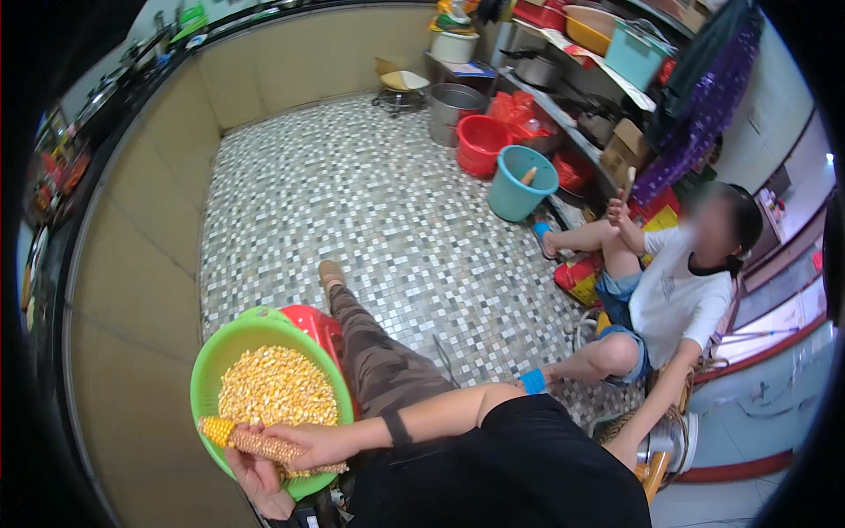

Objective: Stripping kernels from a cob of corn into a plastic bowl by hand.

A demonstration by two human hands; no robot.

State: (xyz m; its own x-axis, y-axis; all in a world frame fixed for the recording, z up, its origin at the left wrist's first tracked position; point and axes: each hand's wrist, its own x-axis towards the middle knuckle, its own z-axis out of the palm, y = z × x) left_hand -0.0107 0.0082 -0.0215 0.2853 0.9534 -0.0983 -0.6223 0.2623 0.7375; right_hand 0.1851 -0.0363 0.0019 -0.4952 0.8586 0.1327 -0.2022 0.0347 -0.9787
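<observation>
An ear of corn [268, 447] lies slantwise over a green basin [201, 374]. Yellow kernels cover only its left tip; the rest is mostly bare cob. My left hand [255, 478] grips it from below near the kernel-covered end, fingers partly behind it. Across the middle of the cob, my right hand [310, 443] is closed on it, the fingertips pointing toward the yellow tip. Loose corn kernels [277, 387] are heaped in the basin beneath both hands.
Behind the basin shows a red stool [315, 327]. Another person [682, 286] sits at the right, holding up a pale slender thing [629, 180]. Farther off stand a blue bucket [519, 198], a red bucket [481, 150] and a metal pot [453, 110] beside shelves [563, 114].
</observation>
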